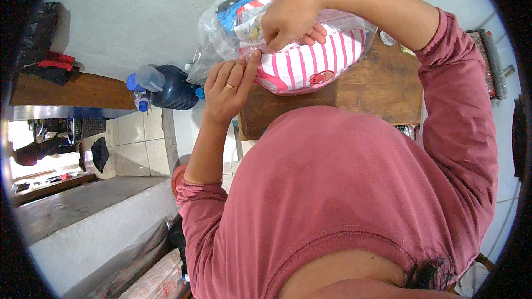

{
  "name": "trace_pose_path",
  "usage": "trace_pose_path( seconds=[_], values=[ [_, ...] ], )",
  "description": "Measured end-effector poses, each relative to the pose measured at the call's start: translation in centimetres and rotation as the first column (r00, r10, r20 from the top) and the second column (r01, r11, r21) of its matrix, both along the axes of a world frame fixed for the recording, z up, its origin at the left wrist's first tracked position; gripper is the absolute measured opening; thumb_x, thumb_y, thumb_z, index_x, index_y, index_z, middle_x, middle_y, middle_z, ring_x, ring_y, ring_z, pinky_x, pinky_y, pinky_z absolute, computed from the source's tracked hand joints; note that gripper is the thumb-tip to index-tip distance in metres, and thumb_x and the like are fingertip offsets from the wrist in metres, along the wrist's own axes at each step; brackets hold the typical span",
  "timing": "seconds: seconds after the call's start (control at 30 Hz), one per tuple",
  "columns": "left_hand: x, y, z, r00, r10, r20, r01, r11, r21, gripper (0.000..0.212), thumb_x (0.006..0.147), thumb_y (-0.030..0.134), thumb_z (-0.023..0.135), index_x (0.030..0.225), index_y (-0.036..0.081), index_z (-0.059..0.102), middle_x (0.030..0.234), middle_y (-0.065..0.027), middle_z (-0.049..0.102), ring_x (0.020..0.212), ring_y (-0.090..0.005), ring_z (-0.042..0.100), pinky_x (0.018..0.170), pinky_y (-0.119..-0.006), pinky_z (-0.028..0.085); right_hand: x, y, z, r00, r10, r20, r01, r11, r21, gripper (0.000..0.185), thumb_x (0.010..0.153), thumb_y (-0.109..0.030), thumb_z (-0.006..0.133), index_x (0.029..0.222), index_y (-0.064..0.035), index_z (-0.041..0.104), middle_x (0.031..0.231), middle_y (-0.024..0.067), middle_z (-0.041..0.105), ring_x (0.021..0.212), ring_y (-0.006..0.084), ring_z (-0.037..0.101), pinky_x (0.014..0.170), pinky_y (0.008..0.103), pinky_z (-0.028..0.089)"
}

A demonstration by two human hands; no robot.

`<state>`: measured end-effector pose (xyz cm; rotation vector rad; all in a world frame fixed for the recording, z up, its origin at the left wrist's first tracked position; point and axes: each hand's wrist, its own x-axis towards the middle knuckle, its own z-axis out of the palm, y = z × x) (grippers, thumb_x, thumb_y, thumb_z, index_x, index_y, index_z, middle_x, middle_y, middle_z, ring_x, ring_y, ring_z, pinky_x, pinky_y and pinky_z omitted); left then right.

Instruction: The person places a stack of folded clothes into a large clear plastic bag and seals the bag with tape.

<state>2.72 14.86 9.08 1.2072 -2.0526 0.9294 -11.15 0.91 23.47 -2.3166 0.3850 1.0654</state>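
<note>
A clear plastic packet with pink-and-white striped fabric (pixel 324 60) inside lies before me on a wooden table. The fabric bears a round red printed motif. With bent fingers, my right hand (pixel 291 18) pinches the plastic at the packet's upper left edge. My left hand (pixel 230 87), wearing a ring, holds the same edge between thumb and fingertips, close to the right fingertips. Behind the packet, a larger clear plastic bag (pixel 212 29) holds folded blue, red-and-white and black dotted fabric; my right hand and forearm hide part of it.
The wooden tabletop (pixel 374 81) extends under and right of the packet. A dark blue water gallon bottle (pixel 174 89) and a translucent plastic cup (pixel 149 78) stand to the left, near a wooden ledge (pixel 75 91). A wall (pixel 137 16) rises behind. Wrapped rolls (pixel 490 64) are at far right.
</note>
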Motion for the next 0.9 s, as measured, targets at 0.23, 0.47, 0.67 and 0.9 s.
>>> trace_pose_path(
  seconds=[0.23,0.47,0.67,0.9],
  values=[
    [0.0,0.0,-0.1,0.999,0.036,0.029,-0.036,0.999,0.009,0.037,0.071,0.008,0.059,0.108,0.013,0.064,0.096,0.0011,0.058,0.086,-0.0134,0.054,0.077,-0.029,0.044,-3.2,-0.6,-1.2,0.961,-0.205,0.186,0.219,0.974,-0.056,0.042,0.089,-0.035,0.045,0.078,0.0057,0.052,0.055,0.0148,0.056,0.044,0.0226,0.059,0.039,0.0308,0.049],
    [-0.3,0.5,0.4,0.998,0.057,0.025,-0.059,0.997,0.051,0.041,0.069,0.008,0.059,0.11,0.013,0.063,0.095,0.0008,0.058,0.086,-0.0139,0.054,0.079,-0.031,0.043,-6.5,-1.1,-1.6,0.919,-0.033,0.394,0.227,0.86,-0.458,0.032,0.083,-0.031,0.056,0.086,0.0006,0.055,0.06,0.0133,0.058,0.057,0.0274,0.06,0.055,0.0361,0.048],
    [-0.8,1.6,4.5,0.997,0.075,-0.035,-0.062,0.958,0.279,0.039,0.074,0.011,0.059,0.114,0.01,0.058,0.095,-0.003,0.059,0.087,-0.0188,0.055,0.083,-0.032,0.041,-6.6,3.3,-6.2,0.278,0.343,0.897,0.549,0.71,-0.441,0.06,0.071,-0.036,0.065,0.116,-0.0008,0.046,0.116,0.0191,0.051,0.108,0.0305,0.05,0.092,0.0413,0.038],
    [10.6,-4.5,6.8,0.425,0.086,-0.901,0.138,0.978,0.158,0.038,0.092,0.031,0.04,0.116,0.006,0.054,0.119,-0.0084,0.054,0.112,-0.0206,0.046,0.098,-0.037,0.027,-8.4,7.0,-11.2,0.397,0.269,0.877,0.672,0.567,-0.478,0.078,0.07,-0.045,0.061,0.128,0.0011,0.036,0.13,0.0169,0.04,0.122,0.0276,0.037,0.104,0.0424,0.025]
  ],
)
